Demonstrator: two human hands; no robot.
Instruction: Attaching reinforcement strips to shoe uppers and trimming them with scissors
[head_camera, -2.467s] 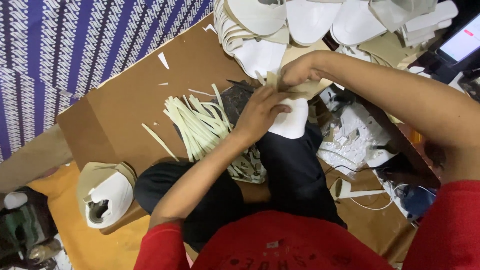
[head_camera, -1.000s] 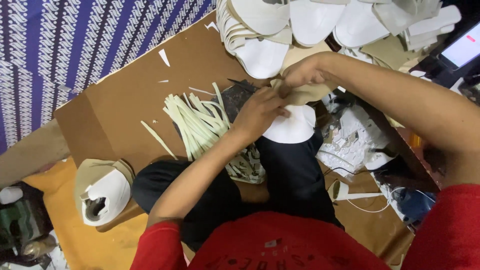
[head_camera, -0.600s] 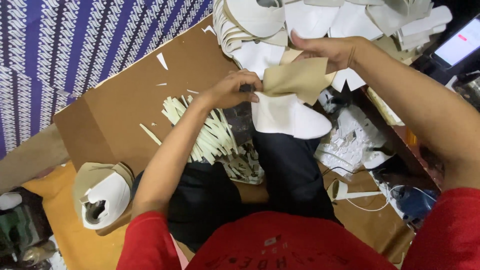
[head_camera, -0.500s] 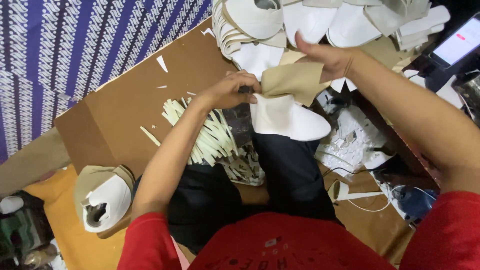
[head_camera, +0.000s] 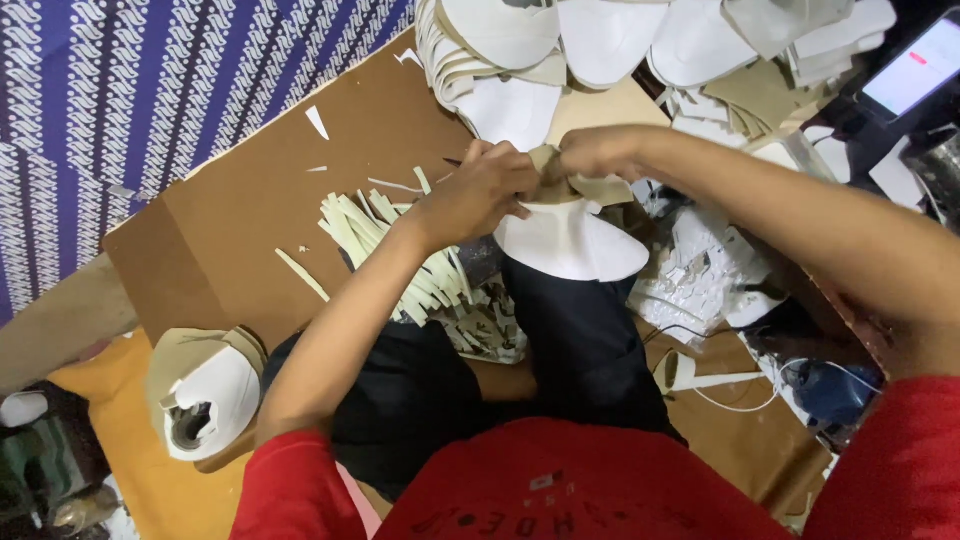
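On my knee, just off the near edge of the brown cardboard sheet (head_camera: 230, 230), lies the white rounded fabric sole piece (head_camera: 570, 245) w/ a tan fabric piece (head_camera: 580, 185) bunched on top. My left hand (head_camera: 480, 190) & right hand (head_camera: 595, 152) are close together, both pinching the tan piece. Pale cut strips (head_camera: 385, 245) lie by the left wrist; stacked white & tan cut pieces (head_camera: 520, 50) sit at the far edge.
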